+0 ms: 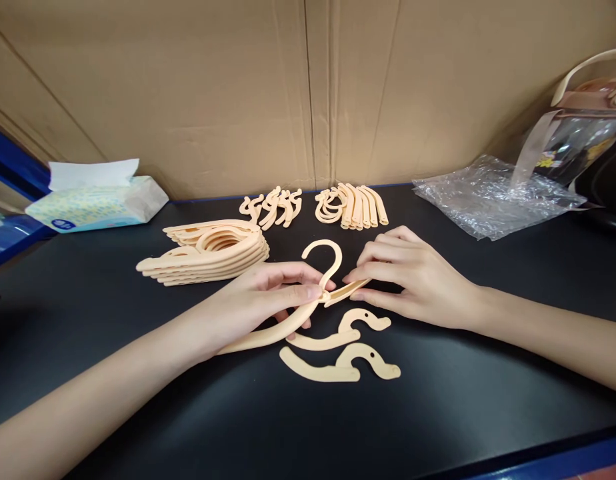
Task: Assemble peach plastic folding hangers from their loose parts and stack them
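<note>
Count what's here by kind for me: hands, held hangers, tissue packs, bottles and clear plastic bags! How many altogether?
Left hand and right hand: 2
Held hanger: 1
Tissue pack: 1
Bottle: 1
Clear plastic bag: 1
Total: 6

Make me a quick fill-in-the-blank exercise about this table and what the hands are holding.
1. The left hand pinches the hanger near the foot of its single curled ____.
2. The right hand grips one of the hanger's two ____.
3. The tabletop is ____ in colour.
4. The tissue box stands toward the ____ side of the picture.

Missing words: hook; arms; black; left.
</note>
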{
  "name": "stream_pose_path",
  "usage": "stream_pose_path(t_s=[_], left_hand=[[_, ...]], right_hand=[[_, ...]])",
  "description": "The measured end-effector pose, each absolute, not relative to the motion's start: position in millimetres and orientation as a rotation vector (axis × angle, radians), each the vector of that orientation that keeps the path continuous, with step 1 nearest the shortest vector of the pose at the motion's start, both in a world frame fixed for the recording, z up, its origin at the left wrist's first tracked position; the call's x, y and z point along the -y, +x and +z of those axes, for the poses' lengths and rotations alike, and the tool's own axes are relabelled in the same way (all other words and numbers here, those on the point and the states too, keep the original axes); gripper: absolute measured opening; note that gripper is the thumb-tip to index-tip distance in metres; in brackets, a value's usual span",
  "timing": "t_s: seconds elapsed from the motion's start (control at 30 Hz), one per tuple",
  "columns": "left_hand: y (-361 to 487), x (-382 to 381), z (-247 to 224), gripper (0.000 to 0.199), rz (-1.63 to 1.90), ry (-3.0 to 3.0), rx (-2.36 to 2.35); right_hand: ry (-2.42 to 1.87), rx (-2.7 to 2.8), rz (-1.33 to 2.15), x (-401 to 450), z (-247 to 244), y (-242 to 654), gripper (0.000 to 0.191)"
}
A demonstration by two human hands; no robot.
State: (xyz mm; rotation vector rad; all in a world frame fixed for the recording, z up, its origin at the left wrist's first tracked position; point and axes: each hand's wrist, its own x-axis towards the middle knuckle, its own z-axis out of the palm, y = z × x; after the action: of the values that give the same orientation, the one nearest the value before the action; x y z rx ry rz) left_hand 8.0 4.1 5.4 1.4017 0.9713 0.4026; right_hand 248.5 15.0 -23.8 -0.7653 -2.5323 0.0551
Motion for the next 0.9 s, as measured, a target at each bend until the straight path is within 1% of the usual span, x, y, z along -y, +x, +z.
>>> stream_pose_path(t_s=[0.13,0.5,0.9], left_hand=[[7.8,-4.1,7.2,0.021,0.395,1.422,-1.000],[7.3,-3.4,5.5,0.016,0.401,1.384,-0.968],[7.3,-4.1,7.0,0.019,0.383,1.393,-0.978]], right_hand=[[-0.777,2.541,0.061,-13.2,-23.0,248.6,0.016],[-0.786,2.528,0.040,-13.3,-22.9,247.7,0.016],[-0.804,2.534,0.041,-12.2,-22.2,247.3,0.016]])
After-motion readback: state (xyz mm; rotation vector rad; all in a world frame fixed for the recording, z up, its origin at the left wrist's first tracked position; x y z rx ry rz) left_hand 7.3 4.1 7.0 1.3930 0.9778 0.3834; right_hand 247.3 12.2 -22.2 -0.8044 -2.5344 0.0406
